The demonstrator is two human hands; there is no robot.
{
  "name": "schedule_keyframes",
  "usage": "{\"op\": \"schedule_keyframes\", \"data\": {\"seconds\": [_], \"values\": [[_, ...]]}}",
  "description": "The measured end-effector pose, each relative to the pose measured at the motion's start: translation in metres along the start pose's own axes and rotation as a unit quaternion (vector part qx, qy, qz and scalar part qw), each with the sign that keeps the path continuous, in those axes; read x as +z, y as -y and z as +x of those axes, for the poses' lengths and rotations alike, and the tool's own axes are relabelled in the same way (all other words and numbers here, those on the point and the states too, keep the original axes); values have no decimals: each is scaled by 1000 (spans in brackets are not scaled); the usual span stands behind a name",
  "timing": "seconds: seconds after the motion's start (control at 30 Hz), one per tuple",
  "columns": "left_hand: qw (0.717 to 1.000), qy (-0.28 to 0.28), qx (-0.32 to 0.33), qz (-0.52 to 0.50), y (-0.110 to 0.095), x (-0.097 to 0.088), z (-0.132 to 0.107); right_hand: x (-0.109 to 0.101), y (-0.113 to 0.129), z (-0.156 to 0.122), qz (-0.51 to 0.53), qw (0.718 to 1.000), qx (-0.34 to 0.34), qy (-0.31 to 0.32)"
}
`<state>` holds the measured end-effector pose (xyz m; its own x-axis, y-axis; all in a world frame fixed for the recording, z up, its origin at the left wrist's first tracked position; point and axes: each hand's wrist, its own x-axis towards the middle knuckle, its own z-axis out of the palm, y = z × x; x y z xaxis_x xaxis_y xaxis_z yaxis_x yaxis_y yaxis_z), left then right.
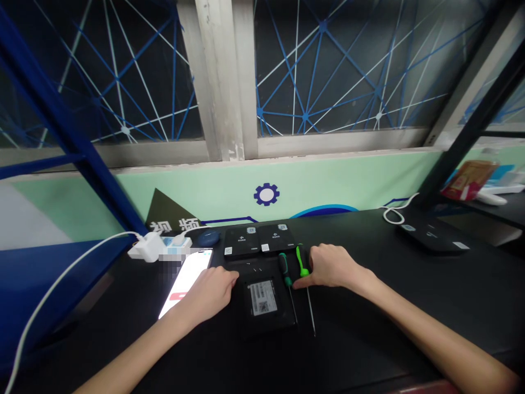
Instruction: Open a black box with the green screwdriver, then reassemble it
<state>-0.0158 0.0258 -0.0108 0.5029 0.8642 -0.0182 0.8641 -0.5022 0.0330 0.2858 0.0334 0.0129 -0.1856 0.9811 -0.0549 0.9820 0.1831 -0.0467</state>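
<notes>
Two screwdrivers [286, 271] between the hands, which are apart, shafts pointing toward frame bottom, right hand [332, 267] at the lime handle [302, 261], grip unclear, left hand [209, 294] flat on a black device [270, 323]

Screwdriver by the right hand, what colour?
Its handle is bright green, in the head view.

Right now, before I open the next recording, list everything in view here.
Flat box: one, black with white label, centre of bench.
Dark green screwdriver: one, at box's right side.
Bright green screwdriver: one, right of it.
Smaller boxes: two, black, beyond flat box.
Far box: one, black, bench's right.
Phone: one, lit, left of flat box.
Bench: one, black.
Left hand: on flat box's left edge.
Right hand: at bright green handle.
</notes>
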Motion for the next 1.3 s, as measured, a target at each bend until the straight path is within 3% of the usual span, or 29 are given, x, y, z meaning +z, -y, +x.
{"op": "schedule_keyframes", "data": {"seconds": [0.33, 0.6, 0.8, 0.9, 0.97, 1.07, 1.2, 1.3], "values": [[1000, -6, 8, -7, 2, 1, -1, 0, -6, 3, 43, 998, 38, 6], [1000, 3, 6, -5, 0, -1, -1, 8, -7, 15, 64, 994, 81, -25], [1000, -2, 11, -4, 1, 0, -1, -6, -16, 17, 117, 987, 102, -38], [1000, -4, 13, -8, 2, -1, -2, -15, -25, 15, 190, 977, 60, -79], [1000, -2, 14, -13, 2, 0, -2, -20, -29, 14, 266, 955, -9, -128], [1000, -2, 14, -10, 2, 0, -1, -25, -29, 10, 425, 881, -86, -192], [1000, -4, 13, -4, 2, 1, -1, -27, -23, 5, 571, 772, -99, -259], [1000, 2, 10, -9, 1, 0, -1, -25, -19, 3, 603, 745, -98, -270]]}}
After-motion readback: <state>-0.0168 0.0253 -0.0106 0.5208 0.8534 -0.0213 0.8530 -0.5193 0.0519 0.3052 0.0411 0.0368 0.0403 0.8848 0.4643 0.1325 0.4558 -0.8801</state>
